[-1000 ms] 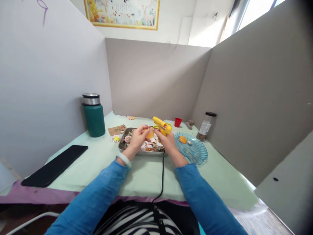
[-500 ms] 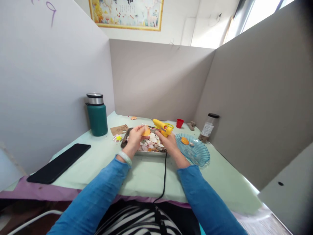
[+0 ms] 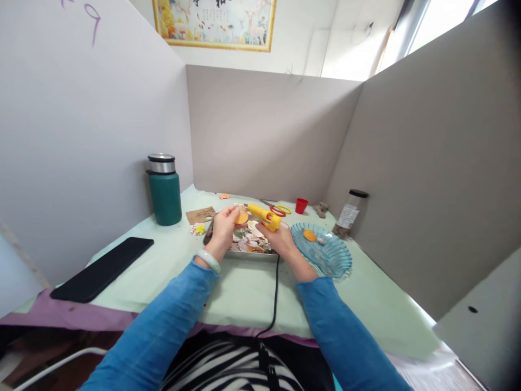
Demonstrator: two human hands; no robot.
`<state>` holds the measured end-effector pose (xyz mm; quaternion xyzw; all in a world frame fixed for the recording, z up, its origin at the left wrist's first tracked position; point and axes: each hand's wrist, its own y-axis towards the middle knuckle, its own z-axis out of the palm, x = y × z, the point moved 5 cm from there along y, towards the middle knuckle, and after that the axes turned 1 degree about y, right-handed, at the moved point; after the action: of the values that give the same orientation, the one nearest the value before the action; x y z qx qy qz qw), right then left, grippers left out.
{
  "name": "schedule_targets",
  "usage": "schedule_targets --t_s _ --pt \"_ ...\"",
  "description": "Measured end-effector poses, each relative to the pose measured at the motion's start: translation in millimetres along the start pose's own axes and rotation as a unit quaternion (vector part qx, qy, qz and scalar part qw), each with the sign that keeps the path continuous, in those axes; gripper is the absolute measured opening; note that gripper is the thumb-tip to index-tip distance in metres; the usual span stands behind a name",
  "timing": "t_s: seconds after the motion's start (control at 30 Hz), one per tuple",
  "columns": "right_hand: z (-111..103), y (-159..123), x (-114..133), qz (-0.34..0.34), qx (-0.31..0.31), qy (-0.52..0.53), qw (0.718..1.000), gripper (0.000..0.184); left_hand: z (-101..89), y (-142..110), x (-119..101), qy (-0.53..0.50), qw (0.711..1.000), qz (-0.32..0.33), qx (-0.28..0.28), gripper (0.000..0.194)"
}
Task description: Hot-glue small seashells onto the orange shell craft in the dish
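Between the thumb and fingers of my left hand (image 3: 225,224) is an orange shell (image 3: 242,215), held up over the metal tray (image 3: 260,257). My right hand (image 3: 279,234) grips a yellow glue gun (image 3: 265,216), its nozzle pointing left at the shell's upper edge; whether it touches I cannot tell. A black cord (image 3: 276,304) runs from below that hand towards my lap. Several shells (image 3: 252,239) in white, pink and orange fill the tray under both hands.
A blue scalloped glass plate (image 3: 340,255) holds an orange shell (image 3: 310,235) and a small speckled piece. Scissors (image 3: 280,210), a red cup (image 3: 302,205) and a jar (image 3: 349,214) stand behind. Left are a green bottle (image 3: 165,198), brown card (image 3: 201,215) and black phone-like slab (image 3: 103,269).
My right hand has tilted the glue gun lower, bringing its nozzle to the orange shell and uncovering the scissors behind. The left hand has turned the shell slightly. The whole view has shifted slightly.
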<state>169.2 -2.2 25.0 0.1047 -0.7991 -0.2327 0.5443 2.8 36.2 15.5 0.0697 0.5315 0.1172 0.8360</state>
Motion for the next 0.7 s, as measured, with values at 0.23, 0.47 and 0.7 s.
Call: schedule_targets --t_s 0.23,0.47,0.7 --pt "1.1 0.8 -5.9 -0.013 -0.008 -0.025 1.000 0.029 -4.4 1.6 0.0 -0.002 1.000 0.013 -0.018 0.032" --pt "1.9 1.7 -9.5 -0.005 -0.004 -0.020 1.000 0.029 -4.3 0.9 -1.6 -0.003 1.000 0.010 -0.020 0.032" --pt "1.9 0.0 -5.4 -0.010 -0.002 -0.022 1.000 0.028 0.0 -2.0 -2.3 -0.001 1.000 -0.006 -0.003 0.030"
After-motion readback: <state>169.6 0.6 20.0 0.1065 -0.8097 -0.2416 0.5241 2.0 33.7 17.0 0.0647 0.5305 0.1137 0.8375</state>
